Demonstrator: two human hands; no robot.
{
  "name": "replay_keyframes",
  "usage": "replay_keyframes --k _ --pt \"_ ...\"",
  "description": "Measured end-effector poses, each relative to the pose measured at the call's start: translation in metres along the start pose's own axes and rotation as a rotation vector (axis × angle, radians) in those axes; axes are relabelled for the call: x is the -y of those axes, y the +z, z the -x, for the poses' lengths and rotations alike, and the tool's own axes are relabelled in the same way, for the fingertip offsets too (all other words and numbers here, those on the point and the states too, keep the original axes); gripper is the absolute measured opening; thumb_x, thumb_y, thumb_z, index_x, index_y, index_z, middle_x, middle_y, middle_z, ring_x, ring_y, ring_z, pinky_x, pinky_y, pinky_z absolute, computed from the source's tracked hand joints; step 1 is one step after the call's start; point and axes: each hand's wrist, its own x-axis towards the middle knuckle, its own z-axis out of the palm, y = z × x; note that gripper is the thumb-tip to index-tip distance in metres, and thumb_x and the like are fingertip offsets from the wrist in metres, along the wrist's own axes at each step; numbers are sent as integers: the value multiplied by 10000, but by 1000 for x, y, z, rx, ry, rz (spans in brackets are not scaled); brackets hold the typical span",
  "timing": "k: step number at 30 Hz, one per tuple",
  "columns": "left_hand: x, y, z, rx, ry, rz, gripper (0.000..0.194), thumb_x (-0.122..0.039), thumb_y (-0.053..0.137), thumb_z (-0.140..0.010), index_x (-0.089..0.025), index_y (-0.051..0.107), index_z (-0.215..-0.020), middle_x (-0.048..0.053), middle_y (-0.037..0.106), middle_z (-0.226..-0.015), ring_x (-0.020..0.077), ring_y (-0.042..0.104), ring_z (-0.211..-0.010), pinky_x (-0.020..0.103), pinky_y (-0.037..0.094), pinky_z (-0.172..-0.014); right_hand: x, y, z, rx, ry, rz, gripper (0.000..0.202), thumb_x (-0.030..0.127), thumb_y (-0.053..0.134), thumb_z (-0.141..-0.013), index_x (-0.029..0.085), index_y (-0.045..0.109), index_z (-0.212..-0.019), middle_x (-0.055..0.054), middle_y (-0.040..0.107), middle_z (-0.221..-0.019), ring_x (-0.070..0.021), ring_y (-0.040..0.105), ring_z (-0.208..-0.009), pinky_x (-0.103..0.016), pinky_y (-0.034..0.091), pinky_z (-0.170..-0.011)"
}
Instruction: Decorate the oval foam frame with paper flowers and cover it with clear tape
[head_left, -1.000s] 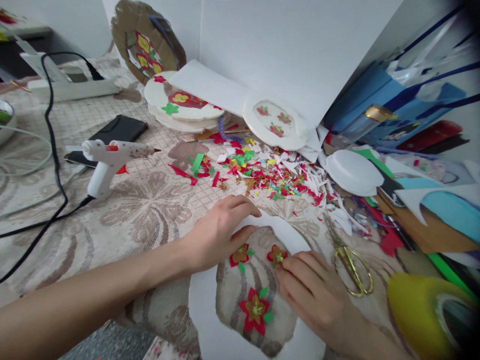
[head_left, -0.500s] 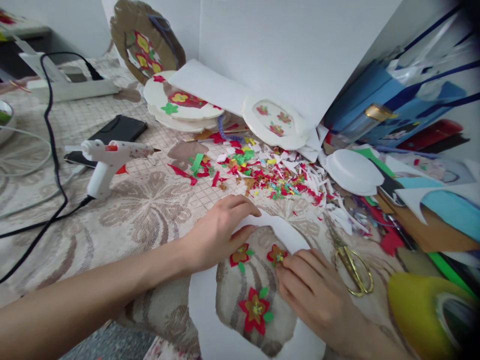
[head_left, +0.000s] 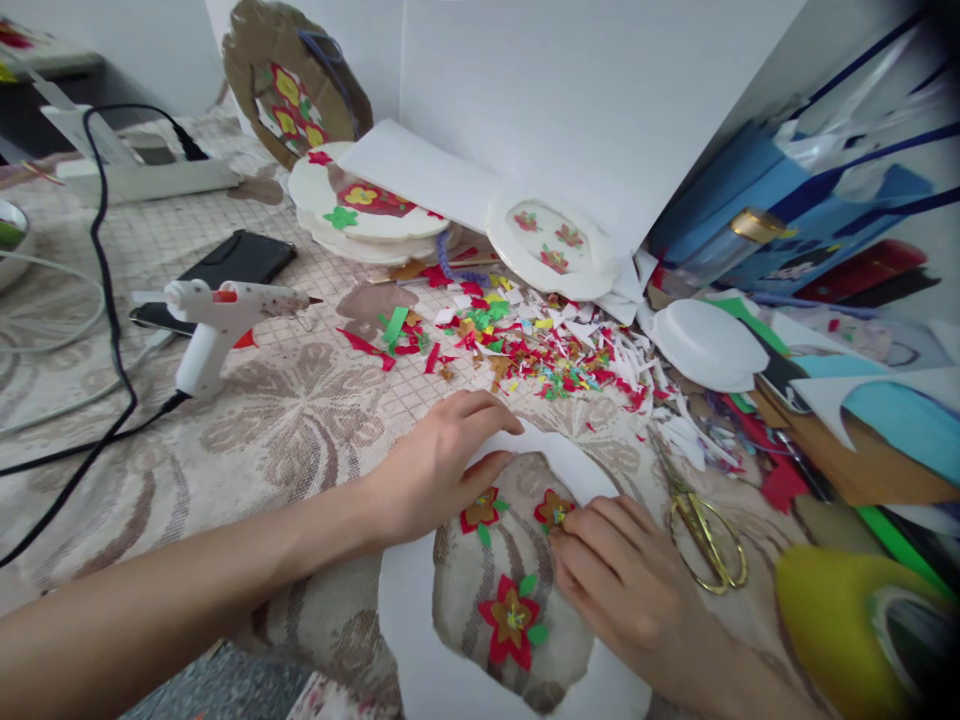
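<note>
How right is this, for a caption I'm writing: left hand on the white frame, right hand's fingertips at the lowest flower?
Lowest is wrong: the head view shows the left hand on the white frame, fingertips of the right hand at the upper-right flower.

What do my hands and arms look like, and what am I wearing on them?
Your left hand and right hand are ungloved. The left forearm and the visible part of the right forearm show no sleeves, watch or bracelet.
</note>
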Motion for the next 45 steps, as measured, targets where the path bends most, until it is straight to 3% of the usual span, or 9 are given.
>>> replay_keyframes --k 8,13,19,25,35,38,42,45 --pt "2 1 0 -5 16 -13 234 -118 496 -844 -141 591 -1056 101 608 -1071 217 554 -1027 399 457 -930 2 0 -1 14 22 -27 175 73 491 -854 143 615 -752 -61 565 -730 -207 489 -758 -397 399 -722" --pt "2 1 0 -14 19 -13 225 -124 504 -847 -141 595 -1052 97 608 -1066 214 554 -1024 390 456 -929 1 -9 -1 20 61 -134 138 64 510 -838 141 619 -876 -63 571 -799 -203 500 -799 -392 419 -738" --pt "3 0 0 -15 24 -19 225 -118 508 -845 -145 597 -1049 93 608 -1064 210 554 -1021 379 455 -923 -4 -18 6 -21 157 -248 255 37 476 -806 143 596 -1005 -85 539 -911 -195 515 -867 -349 471 -745" --pt "5 0 -1 -24 21 -27 209 -123 512 -848 -140 601 -1036 93 612 -1045 201 560 -999 367 457 -910 -5 -9 11 74 75 -191 328 16 458 -783 141 584 -1060 -100 532 -945 -225 486 -887 -384 470 -751" --pt "12 -13 -10 -127 20 -108 181 -147 499 -855 -159 608 -999 82 643 -1013 193 601 -969 337 473 -875 -7 -12 11 68 90 -262 339 4 427 -817 174 599 -1054 -90 552 -966 -213 508 -904 -374 477 -760" --pt "18 -20 -14 -179 4 -141 177 -154 502 -849 -166 612 -987 80 654 -1000 196 610 -952 337 479 -855 -17 -20 9 -51 141 -283 376 30 441 -826 203 577 -1130 -85 551 -1026 -202 538 -949 -351 482 -786" --pt "30 -29 -18 -266 -18 -179 148 -197 510 -860 -165 624 -948 75 664 -946 185 619 -879 300 488 -780 -38 -39 -4 -361 318 -192 302 96 496 -838 228 612 -1084 -68 572 -1026 -198 568 -957 -348 467 -828" --pt "38 -33 -19 -303 -47 -204 143 -211 520 -855 -173 632 -935 61 667 -922 177 619 -847 280 486 -749 -54 -44 -16 -562 450 -247 216 155 507 -862 236 635 -1016 -53 593 -997 -199 575 -942 -367 457 -847"
